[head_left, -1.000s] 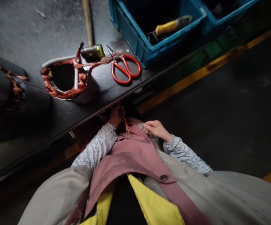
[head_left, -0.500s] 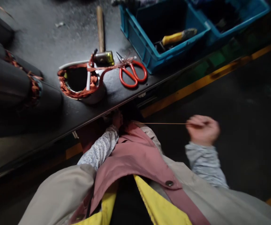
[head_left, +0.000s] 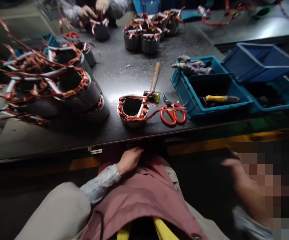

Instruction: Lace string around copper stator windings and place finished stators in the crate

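Note:
My left hand (head_left: 131, 160) rests low against the pink apron (head_left: 131, 190), just below the table's front edge. Its fingers are curled in, and what they hold, if anything, is hidden. Out to the right, away from the table, is my right hand (head_left: 249, 190), smeared by motion and partly covered by blurred squares. Its thumb points left, but its grip does not show. On the table above my left hand stands a motor stator (head_left: 131, 120) with copper windings and a white sleeve. Red-handled scissors (head_left: 173, 115) lie beside it under its loose wire ends.
A hammer (head_left: 155, 80) lies behind the stator. Blue bins (head_left: 209, 110) stand at the right, one with a yellow-handled tool (head_left: 222, 98). Stacked stators (head_left: 76, 93) crowd the left, and more stators (head_left: 149, 43) stand behind. Across the table, another person's hands (head_left: 94, 10) work on a stator.
The view has tilted up, bringing in the far table and the other person. My right hand has moved farther right. The thin strand stretched between my hands no longer shows.

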The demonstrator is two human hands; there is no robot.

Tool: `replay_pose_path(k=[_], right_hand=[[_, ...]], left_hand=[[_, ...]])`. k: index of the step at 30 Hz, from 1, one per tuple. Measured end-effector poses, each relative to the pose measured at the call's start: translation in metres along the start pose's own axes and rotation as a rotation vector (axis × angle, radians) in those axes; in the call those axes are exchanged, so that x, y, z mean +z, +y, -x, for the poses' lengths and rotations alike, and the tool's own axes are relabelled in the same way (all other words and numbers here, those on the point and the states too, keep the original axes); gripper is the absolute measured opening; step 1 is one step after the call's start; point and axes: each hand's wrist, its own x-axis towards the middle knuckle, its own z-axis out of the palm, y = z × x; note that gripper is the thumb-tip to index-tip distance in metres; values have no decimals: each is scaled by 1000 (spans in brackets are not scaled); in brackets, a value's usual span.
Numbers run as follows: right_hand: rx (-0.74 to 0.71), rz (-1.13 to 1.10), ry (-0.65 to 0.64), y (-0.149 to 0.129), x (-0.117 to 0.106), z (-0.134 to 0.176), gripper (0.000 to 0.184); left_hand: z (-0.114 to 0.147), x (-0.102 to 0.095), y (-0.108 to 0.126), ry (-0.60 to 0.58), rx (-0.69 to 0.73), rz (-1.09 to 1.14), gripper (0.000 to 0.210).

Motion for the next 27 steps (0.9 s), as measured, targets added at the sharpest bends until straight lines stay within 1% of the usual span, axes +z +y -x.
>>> replay_pose_path(k=[1, 2, 3, 4, 5, 6, 7, 8, 10, 11, 13, 14, 16, 18, 20, 22, 25, 27], right_hand=[[-74, 89, 102, -9, 7, -7, 45], [-191, 185, 208, -19, 18, -18, 48], [-353, 275, 262, -29, 31, -33, 48], [-531, 302, 240, -39, 46, -52, 43], [-693, 280, 184, -47, 61, -73, 35], [-767, 255, 135, -54, 75, -95, 28], [-771, 228, 107, -57, 88, -118, 22], [-721, 186, 91, -59, 99, -140, 19], [-526, 22, 89, -55, 112, -176, 19], [-420, -89, 89, -52, 115, -188, 20], [-261, -296, 96, -48, 116, -198, 22], [-218, -355, 112, -47, 114, -195, 22], [-185, -341, 182, -50, 108, -176, 22], [-177, -209, 255, -54, 104, -148, 22], [-174, -71, 276, -56, 106, -120, 23], [-176, 3, 286, -55, 114, -102, 22], [-170, 49, 346, -48, 128, -93, 22], [-183, 91, 396, -45, 134, -95, 23]], left_hand=[[6, -20, 13, 75, 188, -169, 21], [8, -40, 26, 222, 351, -332, 22], [5, -59, 40, 371, 451, -459, 24], [-1, -76, 52, 484, 509, -556, 27], [-11, -90, 63, 533, 542, -623, 31], [-22, -102, 72, 539, 564, -663, 30], [-34, -110, 77, 506, 578, -677, 26], [-45, -116, 81, 454, 590, -669, 21], [-62, -121, 82, 355, 610, -610, 13], [-68, -122, 81, 327, 613, -571, 11], [-73, -121, 78, 336, 587, -507, 10], [-73, -121, 77, 355, 563, -489, 12], [-72, -122, 77, 354, 539, -478, 14], [-70, -125, 76, 284, 572, -500, 11], [-68, -126, 76, 228, 601, -548, 15], [-66, -123, 77, 248, 587, -595, 17], [-64, -117, 80, 295, 540, -612, 16], [-63, -118, 83, 259, 525, -605, 21]])
